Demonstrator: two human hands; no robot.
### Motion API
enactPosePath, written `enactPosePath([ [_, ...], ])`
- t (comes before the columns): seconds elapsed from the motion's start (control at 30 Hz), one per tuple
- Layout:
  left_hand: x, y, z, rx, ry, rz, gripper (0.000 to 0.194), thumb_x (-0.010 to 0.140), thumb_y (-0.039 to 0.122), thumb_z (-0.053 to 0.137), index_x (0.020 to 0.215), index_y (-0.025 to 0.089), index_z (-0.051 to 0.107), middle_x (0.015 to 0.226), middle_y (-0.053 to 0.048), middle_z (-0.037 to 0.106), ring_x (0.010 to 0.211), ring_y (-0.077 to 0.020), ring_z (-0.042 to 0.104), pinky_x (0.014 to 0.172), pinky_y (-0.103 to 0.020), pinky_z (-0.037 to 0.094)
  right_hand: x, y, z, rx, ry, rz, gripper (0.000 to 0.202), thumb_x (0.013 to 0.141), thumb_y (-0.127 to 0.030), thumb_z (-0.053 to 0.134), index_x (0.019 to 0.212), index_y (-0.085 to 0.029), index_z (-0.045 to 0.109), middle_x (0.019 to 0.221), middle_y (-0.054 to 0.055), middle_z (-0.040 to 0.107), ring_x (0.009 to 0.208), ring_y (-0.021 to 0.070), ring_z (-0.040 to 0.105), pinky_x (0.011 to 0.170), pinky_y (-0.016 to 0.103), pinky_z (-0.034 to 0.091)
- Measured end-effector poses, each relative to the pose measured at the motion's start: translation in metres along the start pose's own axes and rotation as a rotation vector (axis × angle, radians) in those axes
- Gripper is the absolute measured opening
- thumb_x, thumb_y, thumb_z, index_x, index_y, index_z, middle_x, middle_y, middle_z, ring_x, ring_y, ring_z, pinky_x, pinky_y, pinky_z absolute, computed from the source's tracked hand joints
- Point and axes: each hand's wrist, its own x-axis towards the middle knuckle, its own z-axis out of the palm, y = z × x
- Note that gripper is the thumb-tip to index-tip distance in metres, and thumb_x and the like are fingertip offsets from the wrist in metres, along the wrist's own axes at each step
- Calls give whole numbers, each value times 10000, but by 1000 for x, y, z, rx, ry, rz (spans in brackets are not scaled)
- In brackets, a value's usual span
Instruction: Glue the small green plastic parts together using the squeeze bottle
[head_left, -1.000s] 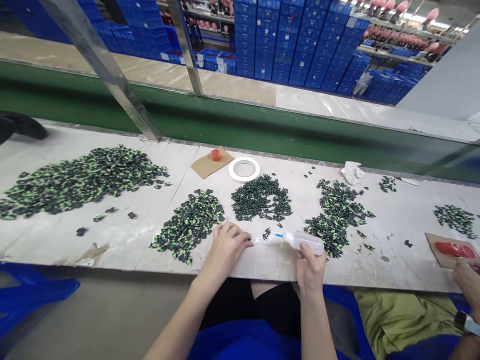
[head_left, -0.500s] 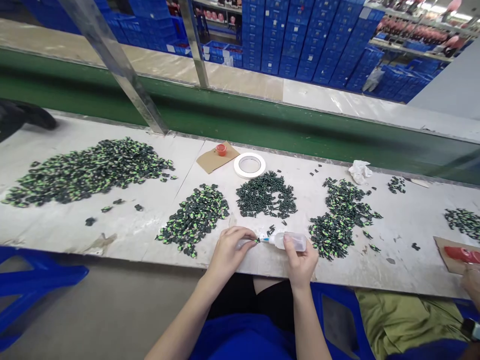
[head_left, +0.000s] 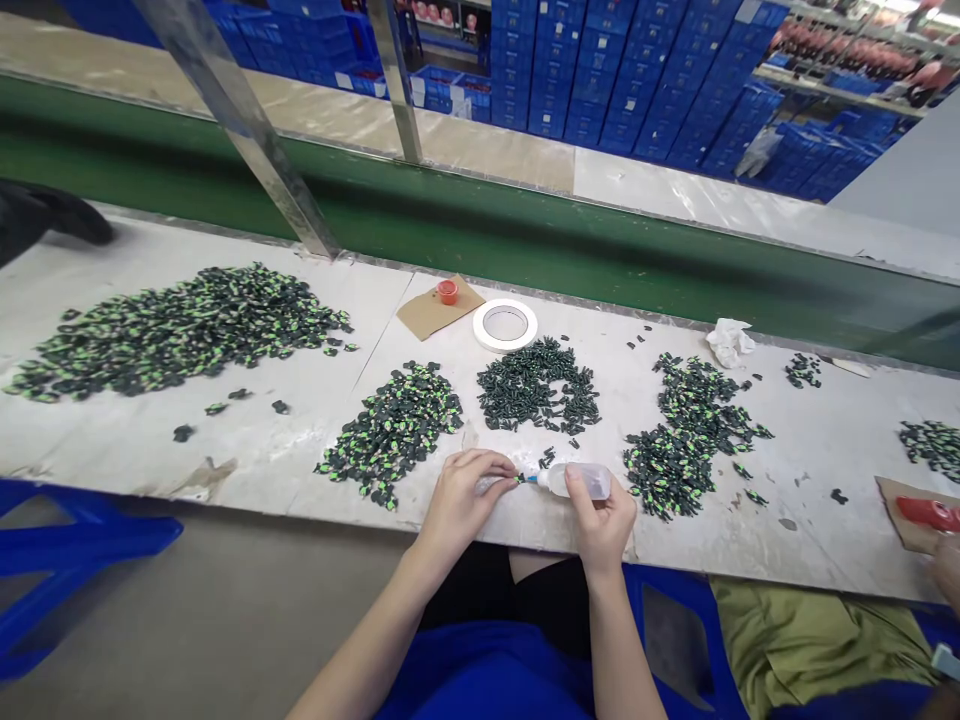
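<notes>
Between thumb and fingertips, my left hand (head_left: pixel 466 500) pinches a small black and green part (head_left: pixel 519 478). A clear squeeze bottle (head_left: pixel 585 481) lies on its side in my right hand (head_left: pixel 600 515), its blue tip pointing left and meeting or nearly meeting the part. Just beyond the hands is a heap of small dark green pieces (head_left: pixel 517 385). A pile of black and green parts (head_left: pixel 394 430) lies left of my left hand, and a similar pile (head_left: pixel 675 455) is right of the bottle.
A larger pile (head_left: pixel 195 325) covers the table's left side. Behind the small pieces are a white tape roll (head_left: pixel 505 325) and a red cap (head_left: pixel 447 291) on cardboard (head_left: pixel 427 315). Crumpled tissue (head_left: pixel 729 342) sits back right. Another person's hand (head_left: pixel 946 570) is beside a red object (head_left: pixel 928 513).
The whole view has shifted slightly. Both hands keep nearly the same pose, with the bottle tip still at the small part.
</notes>
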Motion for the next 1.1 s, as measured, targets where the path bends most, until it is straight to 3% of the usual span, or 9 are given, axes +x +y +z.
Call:
enactPosePath([
  [0.7,0,-2,0,22,-1,-2,77,740,167,721,786,205,673,829,-25,738,752,-193,723,787,-332,557,0,-3,3,-9,51,8,310,763,-424,640,601,-162,615,508,-14,568,483,127,501,468,227,396],
  [1.1,0,-2,1,-5,2,-23,89,730,158,724,786,203,672,842,-31,738,779,-201,721,789,-343,556,1,1,2,12,13,2,339,761,-427,651,561,-162,585,487,-27,523,472,112,457,459,224,369],
])
